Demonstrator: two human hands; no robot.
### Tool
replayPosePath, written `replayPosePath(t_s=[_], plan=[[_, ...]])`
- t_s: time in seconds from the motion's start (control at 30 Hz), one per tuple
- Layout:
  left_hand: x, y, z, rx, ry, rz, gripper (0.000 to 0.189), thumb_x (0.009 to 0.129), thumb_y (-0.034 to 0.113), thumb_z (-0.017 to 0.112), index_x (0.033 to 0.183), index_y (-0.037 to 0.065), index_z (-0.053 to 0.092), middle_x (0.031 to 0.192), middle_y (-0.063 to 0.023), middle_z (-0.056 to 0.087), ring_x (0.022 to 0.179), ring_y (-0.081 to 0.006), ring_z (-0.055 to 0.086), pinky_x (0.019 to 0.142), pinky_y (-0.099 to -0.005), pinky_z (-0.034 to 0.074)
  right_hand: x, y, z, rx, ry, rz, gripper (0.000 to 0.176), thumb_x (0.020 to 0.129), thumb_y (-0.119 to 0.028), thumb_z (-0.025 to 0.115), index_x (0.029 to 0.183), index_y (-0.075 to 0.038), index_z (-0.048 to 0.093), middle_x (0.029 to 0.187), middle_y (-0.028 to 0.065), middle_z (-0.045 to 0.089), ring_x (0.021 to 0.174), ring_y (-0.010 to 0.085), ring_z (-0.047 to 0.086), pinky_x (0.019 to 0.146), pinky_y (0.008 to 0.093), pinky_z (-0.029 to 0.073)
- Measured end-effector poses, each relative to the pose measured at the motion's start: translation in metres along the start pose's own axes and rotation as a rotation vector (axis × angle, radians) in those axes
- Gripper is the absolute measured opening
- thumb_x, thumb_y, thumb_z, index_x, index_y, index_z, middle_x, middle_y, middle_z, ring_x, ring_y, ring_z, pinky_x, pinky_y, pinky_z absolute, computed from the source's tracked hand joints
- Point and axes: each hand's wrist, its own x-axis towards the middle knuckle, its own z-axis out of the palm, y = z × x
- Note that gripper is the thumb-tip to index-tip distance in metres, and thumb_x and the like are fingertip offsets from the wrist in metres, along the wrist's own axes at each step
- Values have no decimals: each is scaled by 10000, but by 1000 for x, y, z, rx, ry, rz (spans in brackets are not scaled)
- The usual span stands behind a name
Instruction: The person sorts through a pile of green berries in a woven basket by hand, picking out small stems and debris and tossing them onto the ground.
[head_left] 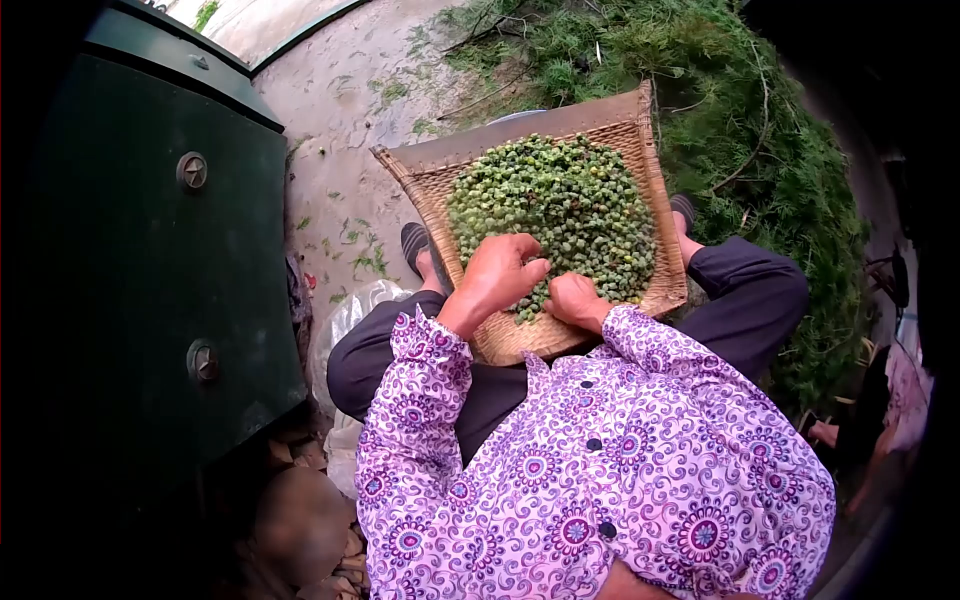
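Observation:
A woven winnowing basket (pixel 405 185) rests across my lap, with a flat wooden lip along its far edge. Small green seed cones (pixel 560 190) are heaped in it, some yellowish or darker. My left hand (pixel 500 275) is over the near left part of the heap, thumb and fingers curled inward, the fingertips partly hidden. Close beside it, my right hand (pixel 577 300) is closed at the near edge of the cones, thumb against the bent fingers. What either hand pinches is too small to make out.
Cut evergreen branches (pixel 790 230) are piled to the right and behind the basket. A dark green metal cabinet (pixel 130 270) with star-shaped knobs stands at left. A clear plastic bag (pixel 350 325) lies by my left leg. Green sprigs litter the concrete floor (pixel 340 130).

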Motion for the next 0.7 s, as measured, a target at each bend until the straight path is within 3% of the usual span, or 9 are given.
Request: replayPosePath(t_s=[0.17,0.23,0.27,0.37,0.43,0.5,0.6,0.7], plan=[[3,0,-1,-12,47,-21,312,725,228,632,905,-26,630,812,-150,644,730,-201,620,661,-310,482,12,11,13,-9,4,2,126,664,-153,586,688,-42,641,734,200,616,733,361,607,673,440,483],[3,3,-1,-74,81,22,311,698,255,594,829,-26,623,758,-200,620,722,-328,609,658,-386,473,9,19,7,89,26,37,112,657,-153,588,689,-60,642,733,189,617,722,363,602,670,446,481],[2,1,-2,-75,79,25,311,698,255,594,829,-26,623,758,-200,620,722,-328,609,658,-386,473,8,27,13,98,49,41,97,652,-141,579,683,-69,637,731,174,619,717,372,593,670,446,481],[3,0,1,-45,68,14,308,703,250,590,843,-21,624,776,-202,621,740,-328,611,675,-386,474,-4,29,-14,456,6,45,152,651,-173,614,705,-34,642,691,140,622,631,267,606,616,373,485],[7,-5,6,8,37,0,314,730,231,626,916,-23,630,829,-154,648,743,-224,625,679,-318,485,-19,26,-40,789,-73,106,137,681,-159,624,673,-23,623,616,36,594,544,114,532,529,271,452],[11,-8,14,41,-26,-2,349,741,221,625,985,-28,611,887,-161,643,799,-228,619,710,-318,487,-36,20,-65,1038,-110,152,115,718,-142,615,674,-36,609,589,-3,553,518,70,490,476,227,408],[13,-5,30,-242,-174,-132,460,735,194,618,1121,-43,536,979,-196,613,872,-250,605,745,-315,481,-52,22,-78,1255,-139,75,102,752,-128,599,692,-45,596,573,-26,517,496,46,451,444,197,358],[18,-7,47,-439,-287,-130,475,745,119,605,1181,-31,492,1017,-165,604,880,-228,592,726,-307,488,-63,18,-88,1304,-81,4,102,758,-128,599,700,-45,589,564,-34,498,477,42,427,433,193,336]])
